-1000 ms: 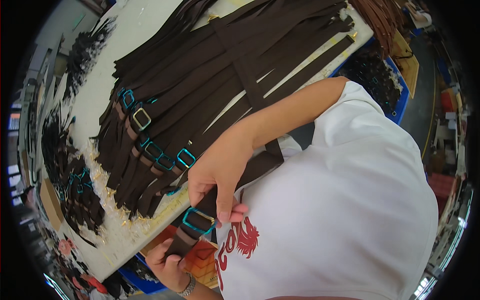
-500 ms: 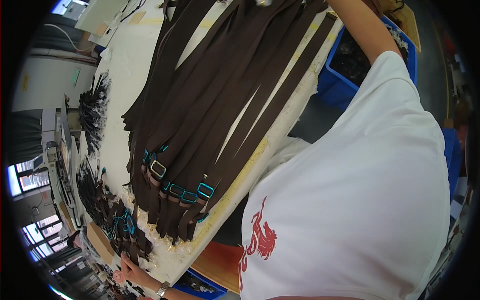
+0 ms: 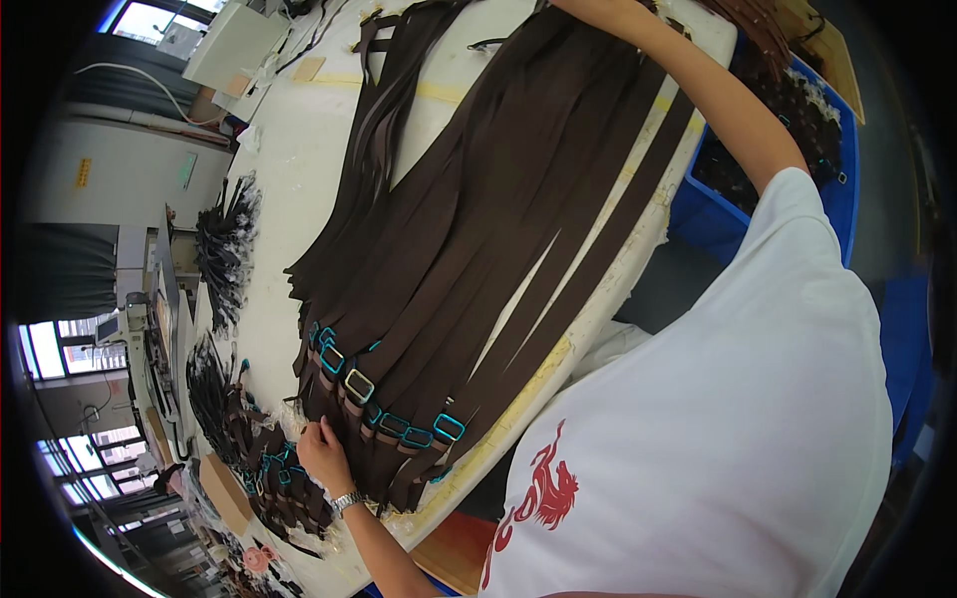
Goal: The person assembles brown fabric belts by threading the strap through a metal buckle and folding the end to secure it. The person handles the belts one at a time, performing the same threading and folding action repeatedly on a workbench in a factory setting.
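A wide layer of dark brown belts (image 3: 429,269) lies across the white worktable. Near their lower ends sit rectangular buckles; several have blue edges, and one gold-coloured buckle (image 3: 359,386) stands out. My left hand (image 3: 324,453), with a metal watch (image 3: 346,500) on the wrist, is at the lower left edge of the layer. Its fingers are curled in at a belt's end, just below the buckles. My right hand (image 3: 598,12) reaches over the far end of the belts; the top of the picture cuts it off and its fingers are hidden.
Bundles of dark straps (image 3: 227,249) and a heap of buckled straps (image 3: 269,468) lie along the table's left side. A blue crate (image 3: 852,199) of dark pieces stands at the upper right. A cardboard piece (image 3: 225,493) is at the lower left.
My left hand has moved up and right, from beside the heap of buckled straps to the belts' ends. The view has shifted, so the belts appear further right and lower.
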Action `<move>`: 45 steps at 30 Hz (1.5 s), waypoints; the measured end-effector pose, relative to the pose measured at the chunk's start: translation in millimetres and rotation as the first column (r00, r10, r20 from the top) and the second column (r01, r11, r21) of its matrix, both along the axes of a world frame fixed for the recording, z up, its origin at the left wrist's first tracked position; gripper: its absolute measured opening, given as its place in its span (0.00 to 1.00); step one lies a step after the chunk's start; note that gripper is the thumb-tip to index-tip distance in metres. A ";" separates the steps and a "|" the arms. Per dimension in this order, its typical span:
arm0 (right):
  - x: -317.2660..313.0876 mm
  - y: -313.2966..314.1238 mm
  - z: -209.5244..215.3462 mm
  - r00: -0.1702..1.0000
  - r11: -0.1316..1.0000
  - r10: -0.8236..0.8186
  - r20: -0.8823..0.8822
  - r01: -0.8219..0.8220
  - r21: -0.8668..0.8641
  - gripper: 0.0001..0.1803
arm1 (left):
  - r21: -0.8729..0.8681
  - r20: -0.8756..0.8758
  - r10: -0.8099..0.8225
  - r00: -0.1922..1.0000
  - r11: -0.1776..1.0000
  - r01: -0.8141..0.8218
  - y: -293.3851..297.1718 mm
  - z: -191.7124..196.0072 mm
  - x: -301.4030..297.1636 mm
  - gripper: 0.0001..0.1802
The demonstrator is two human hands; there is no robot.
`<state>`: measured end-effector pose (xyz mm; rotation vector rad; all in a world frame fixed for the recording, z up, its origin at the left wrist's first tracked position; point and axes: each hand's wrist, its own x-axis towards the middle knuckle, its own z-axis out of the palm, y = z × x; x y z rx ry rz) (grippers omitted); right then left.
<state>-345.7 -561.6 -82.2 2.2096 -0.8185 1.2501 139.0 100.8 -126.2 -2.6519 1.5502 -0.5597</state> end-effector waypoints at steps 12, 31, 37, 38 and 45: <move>331.8 151.2 -111.4 0.511 0.667 0.740 -0.437 -0.644 0.375 0.37 | -0.171 -0.055 -0.118 0.991 0.979 0.107 -28.5 37.7 -59.0 0.06; 441.7 183.5 -83.5 0.372 0.482 0.767 -0.524 -0.872 0.087 0.10 | -0.440 -0.236 0.034 0.971 0.887 -0.139 -16.5 -23.0 -69.8 0.06; 447.2 187.7 -75.1 0.331 0.469 0.811 -0.482 -0.860 0.200 0.08 | -0.478 -0.229 0.001 0.973 0.871 -0.113 -21.0 -26.5 -67.8 0.05; 444.8 189.2 -66.8 0.338 0.371 0.910 -0.240 -0.922 0.109 0.07 | -0.507 -0.277 -0.017 0.961 0.852 -0.131 -21.8 -24.8 -66.2 0.06; 364.5 257.5 33.6 0.223 0.175 0.952 0.207 -0.958 0.227 0.11 | -0.481 -0.869 -0.476 0.132 0.753 -0.449 -88.0 57.0 -73.5 0.25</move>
